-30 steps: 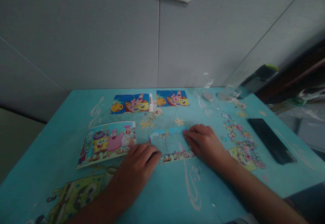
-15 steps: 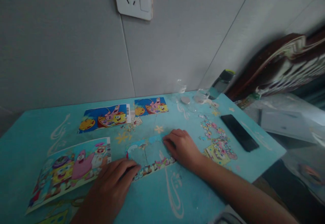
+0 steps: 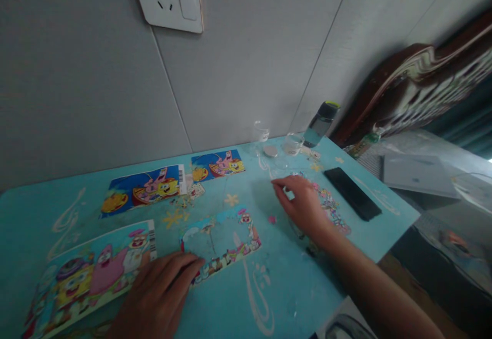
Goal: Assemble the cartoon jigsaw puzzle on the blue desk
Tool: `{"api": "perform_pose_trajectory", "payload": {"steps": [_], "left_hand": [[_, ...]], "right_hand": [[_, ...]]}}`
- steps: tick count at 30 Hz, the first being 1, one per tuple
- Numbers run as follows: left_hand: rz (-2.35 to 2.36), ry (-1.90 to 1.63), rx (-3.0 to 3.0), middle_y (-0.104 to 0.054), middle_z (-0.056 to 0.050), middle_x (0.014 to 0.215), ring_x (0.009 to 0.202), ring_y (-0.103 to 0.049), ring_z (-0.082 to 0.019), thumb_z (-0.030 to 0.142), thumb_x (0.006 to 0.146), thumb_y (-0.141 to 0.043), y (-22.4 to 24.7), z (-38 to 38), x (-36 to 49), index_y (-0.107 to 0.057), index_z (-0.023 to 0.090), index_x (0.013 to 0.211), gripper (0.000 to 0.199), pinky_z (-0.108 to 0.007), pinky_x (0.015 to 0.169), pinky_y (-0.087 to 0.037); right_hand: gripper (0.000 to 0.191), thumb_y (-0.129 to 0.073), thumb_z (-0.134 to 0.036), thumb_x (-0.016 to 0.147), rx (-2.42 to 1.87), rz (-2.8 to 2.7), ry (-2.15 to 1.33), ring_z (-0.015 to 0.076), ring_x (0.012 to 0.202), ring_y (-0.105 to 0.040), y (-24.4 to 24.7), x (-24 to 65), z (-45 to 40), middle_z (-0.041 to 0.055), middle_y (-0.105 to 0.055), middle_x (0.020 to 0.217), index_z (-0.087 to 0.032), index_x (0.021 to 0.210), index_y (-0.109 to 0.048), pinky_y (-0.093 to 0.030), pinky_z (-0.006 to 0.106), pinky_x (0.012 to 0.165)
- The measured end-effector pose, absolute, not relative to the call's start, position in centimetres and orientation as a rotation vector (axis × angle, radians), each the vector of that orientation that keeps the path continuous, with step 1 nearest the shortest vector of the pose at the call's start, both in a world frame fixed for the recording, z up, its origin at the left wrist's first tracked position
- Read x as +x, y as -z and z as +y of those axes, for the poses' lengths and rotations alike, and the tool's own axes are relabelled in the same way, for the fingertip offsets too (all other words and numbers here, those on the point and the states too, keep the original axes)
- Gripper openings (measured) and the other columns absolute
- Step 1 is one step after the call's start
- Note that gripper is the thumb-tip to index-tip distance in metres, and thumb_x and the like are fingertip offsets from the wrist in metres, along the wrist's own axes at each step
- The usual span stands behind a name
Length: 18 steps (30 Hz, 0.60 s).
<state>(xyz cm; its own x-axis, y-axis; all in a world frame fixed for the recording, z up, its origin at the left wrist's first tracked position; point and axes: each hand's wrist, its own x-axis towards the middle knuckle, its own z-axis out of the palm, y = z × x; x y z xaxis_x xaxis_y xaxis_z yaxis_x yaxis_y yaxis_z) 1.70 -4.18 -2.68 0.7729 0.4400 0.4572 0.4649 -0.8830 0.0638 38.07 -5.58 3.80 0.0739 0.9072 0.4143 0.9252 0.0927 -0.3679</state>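
A partly joined jigsaw puzzle [image 3: 251, 246] lies on the table, its border pieces forming a frame around a bare middle. At its lower left corner rests my left hand [image 3: 165, 277], palm down, fingers laid out loosely and touching the edge. My right hand [image 3: 303, 203] is raised right of the puzzle, beside the loose jigsaw pieces [image 3: 332, 208] and partly covering them. Its thumb and fingers come together in a pinch; whatever they may hold is too small to make out. A single pink piece [image 3: 272, 219] lies between puzzle and right hand.
A large cartoon picture sheet [image 3: 103, 272] lies at left. Two blue picture cards [image 3: 144, 189] are farther back. Clear cups [image 3: 261, 131] and a dark bottle [image 3: 321, 123] stand near the wall. A black phone [image 3: 351, 193] lies right, and a laptop [image 3: 417, 175] sits beyond the table edge.
My right hand has left the puzzle's right edge and moved right and up toward the loose pieces, uncovering the puzzle's right side. My left hand stays at the corner. The view has shifted slightly.
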Motion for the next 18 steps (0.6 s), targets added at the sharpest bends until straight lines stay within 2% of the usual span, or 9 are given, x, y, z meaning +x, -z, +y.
{"api": "perform_pose_trajectory", "payload": {"steps": [2, 6, 10, 13, 18], "left_hand": [[-0.753, 0.707, -2.920, -0.068, -0.004, 0.116, 0.107, -0.060, -0.021, 0.015, 0.097, -0.045, 2.4, -4.4, 1.8, -0.065, 0.023, 0.125, 0.036, -0.042, 0.116, -0.025], [-0.876, 0.707, -2.963, -0.068, -0.003, 0.119, 0.111, -0.059, -0.021, 0.009, 0.097, -0.042, 2.0, -5.2, 2.3, -0.064, 0.023, 0.125, 0.038, -0.045, 0.119, -0.022], [-1.019, 0.782, -2.995, -0.068, -0.002, 0.119, 0.113, -0.059, -0.020, 0.004, 0.096, -0.040, 1.6, -5.9, 2.9, -0.064, 0.024, 0.125, 0.043, -0.045, 0.120, -0.022], [-1.035, 0.820, -2.998, -0.068, -0.003, 0.119, 0.113, -0.059, -0.020, 0.000, 0.094, -0.038, 1.2, -6.1, 3.1, -0.065, 0.023, 0.124, 0.047, -0.044, 0.119, -0.023], [-0.996, 0.808, -3.009, -0.069, -0.003, 0.118, 0.114, -0.060, -0.020, -0.003, 0.092, -0.039, 0.1, -6.2, 2.9, -0.067, 0.021, 0.120, 0.047, -0.041, 0.112, -0.031]], "right_hand": [[0.026, -0.053, -0.031, 0.099, -2.049, -1.678, 0.165, 0.0208, 0.088, -0.067, -3.7, 41.4, -5.2, 0.0056, -0.076, 0.098, -0.022, 0.107, -0.076, -0.048, 0.033, 0.084], [0.032, -0.053, -0.031, 0.096, -2.211, -1.582, 0.200, 0.0242, 0.085, -0.068, -2.2, 46.6, -4.0, 0.0104, -0.076, 0.098, -0.017, 0.109, -0.078, -0.049, 0.037, 0.082], [0.035, -0.055, -0.036, 0.094, -2.283, -1.603, 0.181, 0.0274, 0.095, -0.069, -0.4, 48.3, -3.1, 0.0116, -0.076, 0.103, -0.018, 0.113, -0.078, -0.049, 0.038, 0.088], [0.036, -0.055, -0.039, 0.093, -2.312, -1.640, 0.158, 0.0294, 0.100, -0.068, 0.2, 48.7, -2.7, 0.0127, -0.076, 0.105, -0.019, 0.112, -0.079, -0.048, 0.039, 0.090], [0.036, -0.058, -0.043, 0.090, -2.354, -1.639, 0.132, 0.0316, 0.096, -0.068, 0.3, 49.4, -2.5, 0.0127, -0.076, 0.101, -0.020, 0.106, -0.080, -0.048, 0.042, 0.086]]}}
